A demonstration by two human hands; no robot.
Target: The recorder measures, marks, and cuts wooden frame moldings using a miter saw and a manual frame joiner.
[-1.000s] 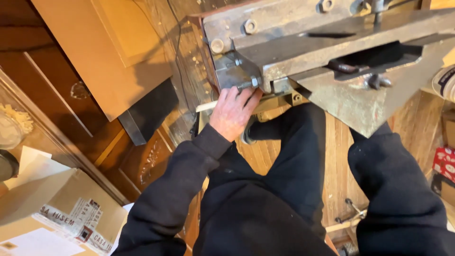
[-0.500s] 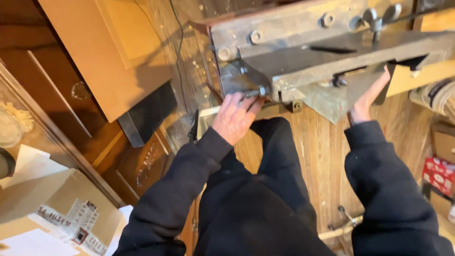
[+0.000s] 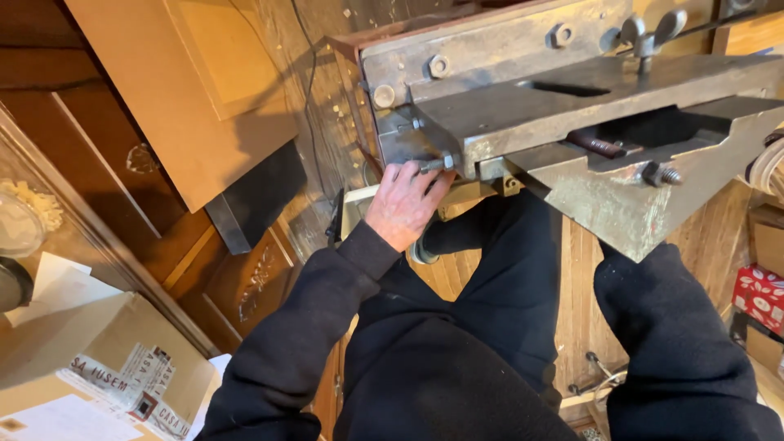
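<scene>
Under the metal machine, left hand fingers pinch a bolt; sharp edges could nick knuckles; right hand hidden, can't tell.

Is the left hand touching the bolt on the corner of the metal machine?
Touching. The head view shows the left hand with its fingertips wrapped onto the bolt at the corner of the metal machine, no gap visible.

The left hand rests at the bolt on the left end of the metal machine; a wing nut sits on top, right. A cardboard box lies lower left, a wooden panel above it
</scene>
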